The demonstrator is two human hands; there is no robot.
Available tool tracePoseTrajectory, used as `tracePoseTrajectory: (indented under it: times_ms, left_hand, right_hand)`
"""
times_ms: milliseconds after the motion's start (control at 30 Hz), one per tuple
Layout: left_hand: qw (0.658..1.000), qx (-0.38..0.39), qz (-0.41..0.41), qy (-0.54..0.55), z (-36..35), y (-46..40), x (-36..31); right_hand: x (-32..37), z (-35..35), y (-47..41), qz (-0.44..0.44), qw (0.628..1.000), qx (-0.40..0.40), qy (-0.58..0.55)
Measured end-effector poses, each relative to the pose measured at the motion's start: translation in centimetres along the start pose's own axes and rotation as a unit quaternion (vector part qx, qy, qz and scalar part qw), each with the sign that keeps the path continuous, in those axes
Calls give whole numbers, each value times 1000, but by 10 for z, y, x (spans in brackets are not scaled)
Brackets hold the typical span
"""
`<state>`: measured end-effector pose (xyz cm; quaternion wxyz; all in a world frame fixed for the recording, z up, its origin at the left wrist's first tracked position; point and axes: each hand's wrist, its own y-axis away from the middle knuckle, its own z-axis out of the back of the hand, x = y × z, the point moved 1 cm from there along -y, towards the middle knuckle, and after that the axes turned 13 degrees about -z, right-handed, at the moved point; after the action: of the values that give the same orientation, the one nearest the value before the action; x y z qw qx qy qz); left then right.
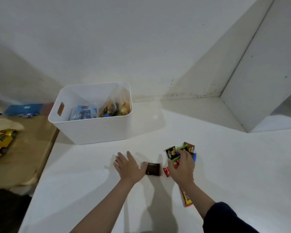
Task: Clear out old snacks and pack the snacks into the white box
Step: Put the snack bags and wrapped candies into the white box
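The white box (91, 132) stands at the back of the white counter and holds clear bags of snacks (115, 107) and blue packets (84, 112). My left hand (128, 166) lies flat and spread on the counter, its thumb touching a dark brown packet (152, 169). My right hand (181, 167) is curled over a small pile of snack packets: a black and green one (171, 153), a brown one (189, 147), a red wrapper (166, 172). A long red and yellow bar (186, 197) lies under my right wrist.
A wooden surface (20, 157) to the left carries a gold toy car (1, 142), a blue item (23, 108) and small wrapped sweets (27, 115). A white wall corner and a boxed column (259, 81) rise at the back right.
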<state>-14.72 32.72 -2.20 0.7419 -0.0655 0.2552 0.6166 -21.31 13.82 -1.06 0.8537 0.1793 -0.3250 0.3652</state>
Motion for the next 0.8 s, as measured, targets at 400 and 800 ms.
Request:
tracePoseTrajectory:
  times_ms: [400,800]
  left_hand:
    - [992,79,-59,-84,-52,-9,-21]
    - [995,9,-63,-83,-41,-24,-2]
  right_hand:
    - [-87,-4,13,-95,965,46,241]
    - [-47,-28,-81,10,960,93,263]
